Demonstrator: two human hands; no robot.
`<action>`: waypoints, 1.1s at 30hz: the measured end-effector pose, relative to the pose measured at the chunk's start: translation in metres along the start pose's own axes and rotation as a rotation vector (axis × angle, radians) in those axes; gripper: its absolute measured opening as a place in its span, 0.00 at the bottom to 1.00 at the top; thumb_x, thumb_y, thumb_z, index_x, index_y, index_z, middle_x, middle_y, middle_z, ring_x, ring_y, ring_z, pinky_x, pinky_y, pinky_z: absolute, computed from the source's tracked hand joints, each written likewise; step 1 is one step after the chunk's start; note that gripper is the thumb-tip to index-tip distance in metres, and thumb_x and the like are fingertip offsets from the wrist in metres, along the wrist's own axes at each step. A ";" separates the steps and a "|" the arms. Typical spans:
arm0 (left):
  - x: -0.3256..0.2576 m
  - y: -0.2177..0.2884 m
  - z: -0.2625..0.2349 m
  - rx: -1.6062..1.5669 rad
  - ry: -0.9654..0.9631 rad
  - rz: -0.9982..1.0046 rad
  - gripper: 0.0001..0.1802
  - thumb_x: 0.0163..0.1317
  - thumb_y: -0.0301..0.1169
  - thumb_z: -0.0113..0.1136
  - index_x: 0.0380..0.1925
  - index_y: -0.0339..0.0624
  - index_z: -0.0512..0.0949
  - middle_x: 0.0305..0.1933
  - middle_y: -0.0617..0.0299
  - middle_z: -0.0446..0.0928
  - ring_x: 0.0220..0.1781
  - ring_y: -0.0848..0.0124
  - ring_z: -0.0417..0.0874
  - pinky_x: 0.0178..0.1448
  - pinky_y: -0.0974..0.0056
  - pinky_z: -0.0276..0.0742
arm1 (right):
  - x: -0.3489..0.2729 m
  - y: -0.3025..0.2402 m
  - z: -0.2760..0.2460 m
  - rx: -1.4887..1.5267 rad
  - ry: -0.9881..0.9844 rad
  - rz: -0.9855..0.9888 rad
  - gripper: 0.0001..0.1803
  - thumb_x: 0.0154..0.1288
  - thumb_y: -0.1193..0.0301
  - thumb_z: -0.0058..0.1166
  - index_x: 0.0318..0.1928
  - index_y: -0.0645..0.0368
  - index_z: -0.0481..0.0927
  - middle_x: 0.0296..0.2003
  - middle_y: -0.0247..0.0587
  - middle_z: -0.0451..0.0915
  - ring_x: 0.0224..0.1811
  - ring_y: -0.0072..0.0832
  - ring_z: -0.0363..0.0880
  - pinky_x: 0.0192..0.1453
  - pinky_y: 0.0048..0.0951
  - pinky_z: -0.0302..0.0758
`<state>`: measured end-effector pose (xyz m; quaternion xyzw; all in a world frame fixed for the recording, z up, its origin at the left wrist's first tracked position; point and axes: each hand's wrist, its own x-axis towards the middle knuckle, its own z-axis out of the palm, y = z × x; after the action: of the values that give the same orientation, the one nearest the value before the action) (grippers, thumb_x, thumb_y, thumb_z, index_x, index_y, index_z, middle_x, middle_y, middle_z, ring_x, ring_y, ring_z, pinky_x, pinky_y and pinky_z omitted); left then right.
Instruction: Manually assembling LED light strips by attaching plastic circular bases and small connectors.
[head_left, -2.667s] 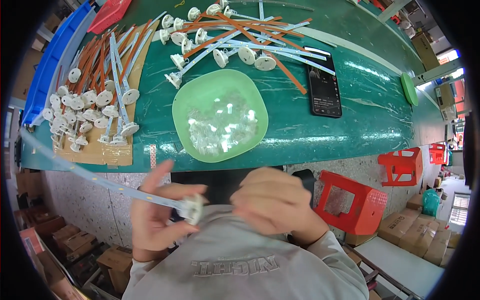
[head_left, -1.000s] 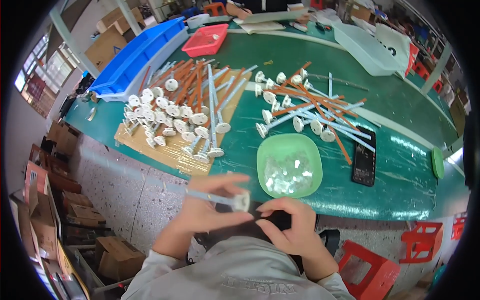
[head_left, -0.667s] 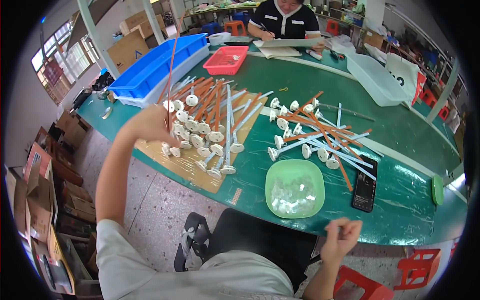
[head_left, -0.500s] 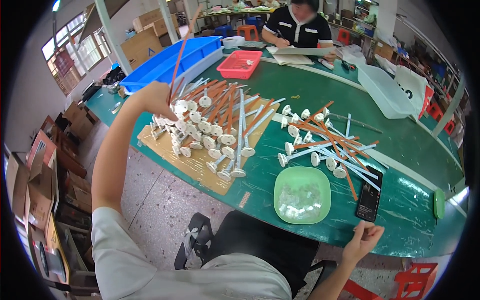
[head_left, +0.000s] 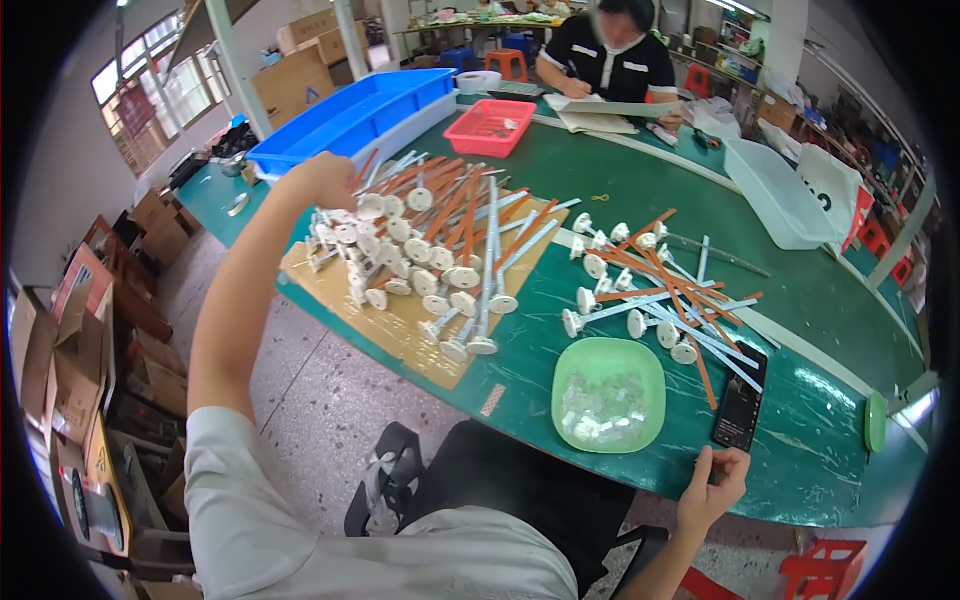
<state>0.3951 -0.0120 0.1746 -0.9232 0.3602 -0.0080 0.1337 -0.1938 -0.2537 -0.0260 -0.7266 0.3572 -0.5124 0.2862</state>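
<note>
My left hand (head_left: 325, 182) reaches to the far left of a heap of strips with white round heads (head_left: 420, 199). Its fingers curl down, and a short brown strip end (head_left: 366, 168) shows beside them. Whatever they grip is hidden. My right hand (head_left: 716, 484) hovers at the table's near edge, just below a dark phone (head_left: 738, 425). Thumb and fingers are curled together there; anything between them is too small to make out. Left of that hand stands a light green bowl (head_left: 655, 400) of small clear pieces.
A second group of brown and pale strips (head_left: 700, 290) with white heads lies right of the heap, partly over the phone. Brown cardboard (head_left: 440, 372) lies under the heap. Blue (head_left: 350, 125) and red trays (head_left: 480, 142) stand behind. A person (head_left: 610, 65) writes across the table.
The long brown strip that stood upright from my left hand no longer rises there; that hand is lower over the heap. My right hand has shifted slightly left, its fingers turned. The view has tilted slightly.
</note>
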 end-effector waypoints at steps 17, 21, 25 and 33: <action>0.011 0.252 -0.019 0.047 0.388 0.617 0.12 0.55 0.38 0.64 0.33 0.42 0.80 0.38 0.51 0.83 0.40 0.54 0.85 0.44 0.50 0.81 | 0.006 -0.013 0.012 -0.378 0.003 -0.223 0.09 0.67 0.76 0.57 0.29 0.62 0.72 0.21 0.43 0.75 0.21 0.31 0.75 0.28 0.29 0.70; 0.049 0.307 -0.002 0.040 0.652 0.894 0.18 0.56 0.29 0.64 0.48 0.49 0.82 0.61 0.48 0.75 0.54 0.56 0.82 0.51 0.53 0.82 | 0.012 -0.023 0.016 -0.341 -0.140 -0.147 0.11 0.61 0.77 0.63 0.28 0.61 0.72 0.20 0.41 0.74 0.20 0.31 0.75 0.26 0.30 0.69; 0.078 0.361 -0.007 -0.013 0.569 0.933 0.20 0.51 0.23 0.65 0.46 0.50 0.81 0.72 0.49 0.63 0.56 0.54 0.80 0.52 0.54 0.81 | 0.012 -0.020 0.016 -0.319 -0.140 -0.154 0.12 0.58 0.77 0.65 0.27 0.61 0.72 0.18 0.39 0.73 0.18 0.29 0.74 0.24 0.27 0.68; 0.128 0.443 -0.022 0.135 0.133 0.772 0.25 0.61 0.27 0.62 0.57 0.68 0.80 0.64 0.57 0.74 0.60 0.57 0.80 0.57 0.54 0.80 | 0.013 -0.018 0.017 -0.340 -0.078 -0.156 0.11 0.57 0.78 0.65 0.26 0.60 0.73 0.17 0.37 0.74 0.16 0.26 0.73 0.22 0.25 0.67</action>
<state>0.1939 -0.4150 0.0734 -0.7065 0.6873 -0.0407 0.1638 -0.1709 -0.2529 -0.0107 -0.8093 0.3700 -0.4367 0.1322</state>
